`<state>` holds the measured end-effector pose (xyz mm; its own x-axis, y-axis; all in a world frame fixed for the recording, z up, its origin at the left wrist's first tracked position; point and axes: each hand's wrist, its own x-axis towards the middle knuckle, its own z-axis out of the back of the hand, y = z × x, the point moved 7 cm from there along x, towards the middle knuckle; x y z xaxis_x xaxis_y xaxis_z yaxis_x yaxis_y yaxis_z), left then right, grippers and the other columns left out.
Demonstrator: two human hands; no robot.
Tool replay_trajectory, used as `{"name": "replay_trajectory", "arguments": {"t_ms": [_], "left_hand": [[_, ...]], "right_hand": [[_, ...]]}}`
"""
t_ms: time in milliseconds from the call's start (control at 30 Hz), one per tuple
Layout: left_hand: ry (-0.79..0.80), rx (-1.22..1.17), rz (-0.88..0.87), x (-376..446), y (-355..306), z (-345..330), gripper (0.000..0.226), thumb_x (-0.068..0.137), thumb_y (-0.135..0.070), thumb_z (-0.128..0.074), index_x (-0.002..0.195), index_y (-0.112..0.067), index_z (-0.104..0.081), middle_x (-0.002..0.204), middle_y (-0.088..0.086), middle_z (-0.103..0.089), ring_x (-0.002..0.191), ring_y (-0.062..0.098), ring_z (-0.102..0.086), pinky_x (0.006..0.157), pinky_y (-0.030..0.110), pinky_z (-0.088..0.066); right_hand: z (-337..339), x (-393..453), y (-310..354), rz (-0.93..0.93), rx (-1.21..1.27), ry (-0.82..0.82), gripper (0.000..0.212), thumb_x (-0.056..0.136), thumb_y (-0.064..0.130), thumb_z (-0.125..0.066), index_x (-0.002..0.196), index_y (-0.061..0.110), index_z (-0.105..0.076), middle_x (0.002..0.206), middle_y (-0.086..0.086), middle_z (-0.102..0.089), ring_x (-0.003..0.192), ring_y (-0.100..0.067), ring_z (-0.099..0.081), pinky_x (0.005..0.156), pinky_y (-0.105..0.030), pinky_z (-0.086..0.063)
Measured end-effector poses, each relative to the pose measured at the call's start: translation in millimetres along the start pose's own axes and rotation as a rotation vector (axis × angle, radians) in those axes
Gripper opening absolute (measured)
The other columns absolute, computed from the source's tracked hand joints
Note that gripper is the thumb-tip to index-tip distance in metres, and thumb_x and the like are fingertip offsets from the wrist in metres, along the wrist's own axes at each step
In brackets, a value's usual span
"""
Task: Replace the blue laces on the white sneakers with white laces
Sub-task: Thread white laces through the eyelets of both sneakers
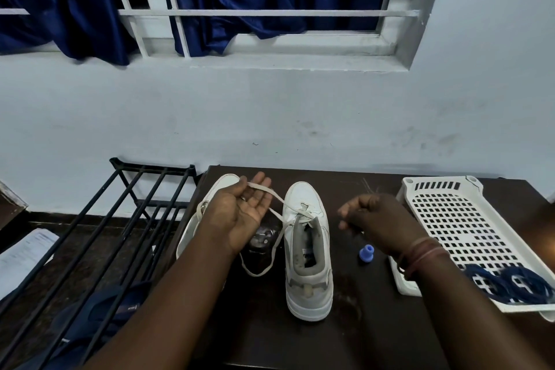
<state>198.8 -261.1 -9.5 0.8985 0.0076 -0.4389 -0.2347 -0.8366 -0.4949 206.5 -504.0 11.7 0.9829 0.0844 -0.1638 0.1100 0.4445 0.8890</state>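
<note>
Two white sneakers stand on a dark table. The right sneaker is upright with its heel toward me. The left sneaker lies tilted on its side, partly behind my left hand. A white lace runs from the right sneaker's front eyelets over my upturned left palm, whose fingers are nearly straight, and another stretch loops down onto the table. My right hand hovers to the right of that sneaker, fingers loosely curled and blurred, with nothing visible in them. Blue laces lie in a white perforated basket.
A small blue cap sits on the table between the right sneaker and the basket. A dark round object lies between the sneakers. A black metal rack stands left of the table, with papers and dark footwear below it.
</note>
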Motion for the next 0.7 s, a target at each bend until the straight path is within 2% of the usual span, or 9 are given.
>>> {"name": "replay_trajectory", "arguments": {"t_ms": [67,133,233,300,400,467,500,600,700], "left_hand": [[0.058,0.105,0.046,-3.8,11.8,-7.8,0.017,0.105,-0.009,-0.045,0.092,-0.009,-0.057,0.124,0.013,-0.071,0.120,0.027,-0.065,0.096,0.043,-0.050],[0.113,0.161,0.067,-7.3,20.3,-14.5,0.017,0.104,-0.004,-0.045,0.090,-0.009,-0.054,0.128,0.017,-0.069,0.121,0.030,-0.065,0.100,0.044,-0.050],[0.230,0.219,0.077,-17.8,24.7,-28.8,0.013,0.102,0.004,-0.044,0.105,-0.003,-0.055,0.131,0.019,-0.067,0.121,0.031,-0.066,0.101,0.045,-0.054],[0.314,0.241,0.085,-26.6,27.3,-40.2,0.026,0.099,0.008,-0.043,0.121,-0.003,-0.052,0.132,0.020,-0.066,0.122,0.033,-0.065,0.102,0.046,-0.053],[0.394,0.245,0.079,-35.5,33.9,-51.1,0.044,0.096,0.010,-0.044,0.139,0.001,-0.045,0.134,0.024,-0.063,0.123,0.037,-0.064,0.104,0.047,-0.050],[0.390,0.197,0.056,-35.2,32.6,-53.2,0.047,0.095,0.010,-0.045,0.141,0.001,-0.044,0.134,0.023,-0.063,0.121,0.035,-0.065,0.101,0.045,-0.053],[0.369,0.157,0.039,-33.2,30.1,-52.1,0.047,0.094,0.011,-0.046,0.140,0.001,-0.046,0.134,0.020,-0.064,0.119,0.033,-0.067,0.098,0.043,-0.056],[0.232,0.009,-0.014,-18.4,17.2,-38.0,0.038,0.087,0.012,-0.051,0.123,0.001,-0.057,0.132,0.020,-0.063,0.109,0.028,-0.072,0.084,0.037,-0.062],[0.099,-0.113,-0.052,-3.7,4.0,-17.3,0.032,0.090,0.014,-0.049,0.118,0.002,-0.059,0.140,0.019,-0.060,0.111,0.026,-0.070,0.084,0.039,-0.061]], "right_hand": [[-8.0,0.9,1.2,0.010,-0.007,-0.004,0.016,0.092,-0.002,-0.056,0.090,0.003,-0.071,0.075,-0.012,-0.071,0.052,-0.009,-0.057,0.044,-0.011,-0.041],[-13.9,3.3,-0.6,0.040,-0.082,-0.020,0.023,0.092,-0.001,-0.054,0.094,0.013,-0.071,0.071,0.001,-0.068,0.048,0.003,-0.054,0.049,-0.010,-0.042],[-24.2,5.2,-0.7,0.105,-0.186,-0.008,0.029,0.093,0.000,-0.051,0.102,0.022,-0.068,0.076,0.008,-0.064,0.052,0.007,-0.055,0.055,-0.010,-0.042],[-31.2,5.2,3.1,0.154,-0.192,0.027,0.027,0.093,0.006,-0.057,0.111,0.022,-0.068,0.089,0.002,-0.069,0.071,0.002,-0.063,0.069,-0.020,-0.050],[-43.4,0.5,16.1,0.281,-0.183,0.144,0.016,0.092,0.035,-0.063,0.107,0.033,-0.070,0.102,0.008,-0.070,0.097,-0.011,-0.066,0.089,-0.036,-0.052],[-47.4,-1.8,18.7,0.299,-0.232,0.160,0.016,0.089,0.050,-0.060,0.095,0.038,-0.069,0.101,0.009,-0.067,0.099,-0.012,-0.064,0.090,-0.041,-0.052],[-44.9,-1.7,18.4,0.299,-0.240,0.136,0.015,0.090,0.049,-0.059,0.089,0.037,-0.069,0.097,0.008,-0.066,0.095,-0.011,-0.063,0.087,-0.040,-0.051],[-30.0,-0.2,20.1,0.276,-0.172,0.052,0.018,0.095,0.029,-0.063,0.080,0.021,-0.069,0.080,0.006,-0.065,0.072,-0.010,-0.057,0.071,-0.031,-0.046],[-17.8,-1.2,21.8,0.251,-0.134,0.051,0.017,0.095,0.019,-0.064,0.080,0.014,-0.071,0.076,0.000,-0.069,0.070,-0.009,-0.055,0.069,-0.026,-0.044]]}}
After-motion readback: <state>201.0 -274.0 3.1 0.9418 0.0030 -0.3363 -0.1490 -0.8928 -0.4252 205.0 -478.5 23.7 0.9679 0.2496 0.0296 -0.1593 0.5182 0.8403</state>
